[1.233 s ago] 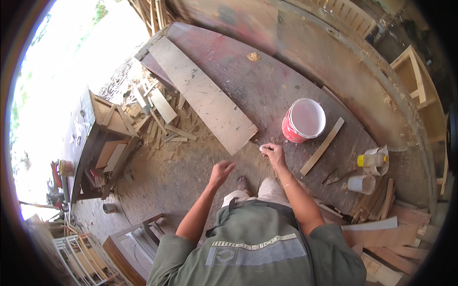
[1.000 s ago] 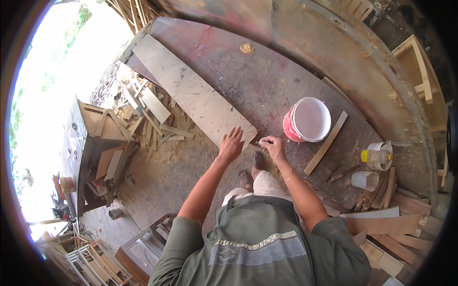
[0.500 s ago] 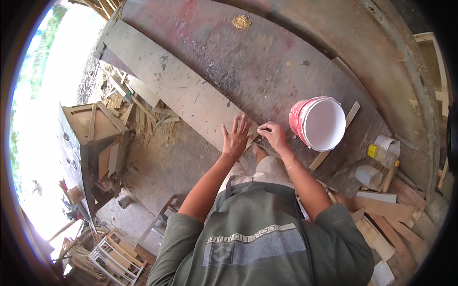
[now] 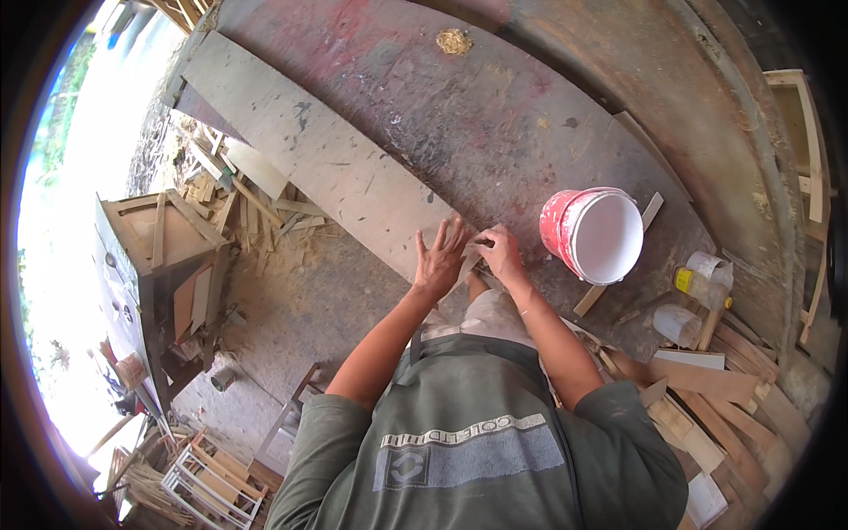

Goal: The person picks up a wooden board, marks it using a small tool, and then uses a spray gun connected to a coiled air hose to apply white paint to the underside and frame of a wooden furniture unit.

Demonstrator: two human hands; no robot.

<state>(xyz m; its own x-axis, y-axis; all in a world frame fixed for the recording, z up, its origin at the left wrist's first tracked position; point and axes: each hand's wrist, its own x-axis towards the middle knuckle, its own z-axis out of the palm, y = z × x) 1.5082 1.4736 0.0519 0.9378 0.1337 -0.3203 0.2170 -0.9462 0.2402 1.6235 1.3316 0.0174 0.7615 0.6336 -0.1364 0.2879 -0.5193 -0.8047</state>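
One long board (image 4: 327,150) along the left edge of one table (image 4: 503,150). On its near end, one left hand (image 4: 439,263), fingers spread; at its corner, one right hand (image 4: 502,254), fingers pinched, any held item indistinct. Rightward, one red-and-white bucket (image 4: 560,223).

A board (image 4: 309,141) runs from the upper left of the frame to the centre, lying on the counter (image 4: 512,150). The left fingers (image 4: 440,236) lie on its near end, the right fingers (image 4: 491,236) at its corner. To their right a bucket (image 4: 562,228) stands on the counter, a wood strip (image 4: 653,212) partly behind it. Shavings (image 4: 454,41) lie at top centre, a bottle (image 4: 701,287) and cup (image 4: 677,325) at right, above scrap wood (image 4: 715,385); a cabinet (image 4: 168,230) stands far left.
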